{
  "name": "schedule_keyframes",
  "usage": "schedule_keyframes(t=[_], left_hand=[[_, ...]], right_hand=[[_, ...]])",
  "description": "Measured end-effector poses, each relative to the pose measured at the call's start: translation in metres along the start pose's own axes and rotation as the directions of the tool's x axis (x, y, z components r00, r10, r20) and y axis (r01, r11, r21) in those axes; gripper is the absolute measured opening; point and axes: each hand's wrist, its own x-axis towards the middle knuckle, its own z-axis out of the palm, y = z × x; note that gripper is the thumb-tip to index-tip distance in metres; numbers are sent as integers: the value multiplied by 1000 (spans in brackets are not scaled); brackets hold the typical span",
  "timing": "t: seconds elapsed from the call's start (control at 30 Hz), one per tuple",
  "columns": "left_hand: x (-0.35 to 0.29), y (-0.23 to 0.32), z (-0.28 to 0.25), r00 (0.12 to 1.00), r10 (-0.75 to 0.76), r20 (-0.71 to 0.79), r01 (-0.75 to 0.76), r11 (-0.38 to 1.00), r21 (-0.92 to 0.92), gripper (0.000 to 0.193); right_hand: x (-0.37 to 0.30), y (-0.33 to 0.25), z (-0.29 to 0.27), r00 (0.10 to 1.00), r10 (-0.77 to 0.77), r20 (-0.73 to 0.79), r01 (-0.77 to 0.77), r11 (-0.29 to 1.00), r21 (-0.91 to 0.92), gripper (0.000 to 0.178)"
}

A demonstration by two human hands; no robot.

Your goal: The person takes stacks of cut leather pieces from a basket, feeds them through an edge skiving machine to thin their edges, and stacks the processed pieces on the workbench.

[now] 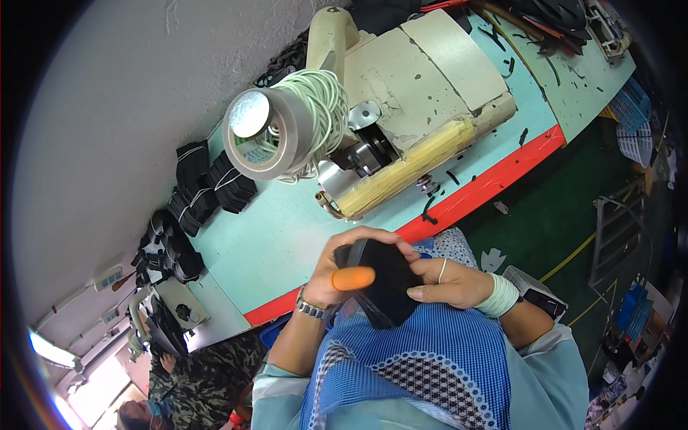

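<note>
In front of my apron, just off the table's near edge, I hold a stack of black fabric-like pieces (390,279). My left hand (333,269) grips it from the left, fingers curled over its top, with an orange finger cot (352,278) on the thumb. At the right edge of the stack, my right hand (451,283) pinches it between thumb and fingers. Many pale loops of string or bands (499,295) circle my right wrist, and a metal watch (314,307) is on my left. How many pieces are in the stack I cannot tell.
A cream, worn machine (430,79) stands on the pale green table (279,251), with a tape roll (283,140) and coiled pale cord (322,107) beside it. Tied black bundles (204,183) lie at left. Black scraps dot the red edge (487,183). Another person (208,376) sits lower left.
</note>
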Motion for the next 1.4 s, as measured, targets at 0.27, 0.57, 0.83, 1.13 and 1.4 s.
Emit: schedule_keyframes(t=[0.27,0.57,0.83,1.13,1.4], left_hand=[[3,44,-7,944,-42,-327,225,809,544,35],[12,52,-39,868,-117,-482,378,786,490,23],[24,61,-56,803,7,-595,481,581,656,30],[4,67,-80,736,-225,-638,576,704,416,26],[5,66,-66,850,-129,-511,423,746,514,23]], right_hand=[[17,-14,4,837,-344,-424,-10,766,-642,37],[51,-1,10,886,-118,-449,45,985,-169,31],[72,-12,13,883,123,-452,-67,988,139,31],[73,-20,20,877,203,-436,-124,971,204,30],[73,-7,17,864,64,-499,18,987,158,30]])
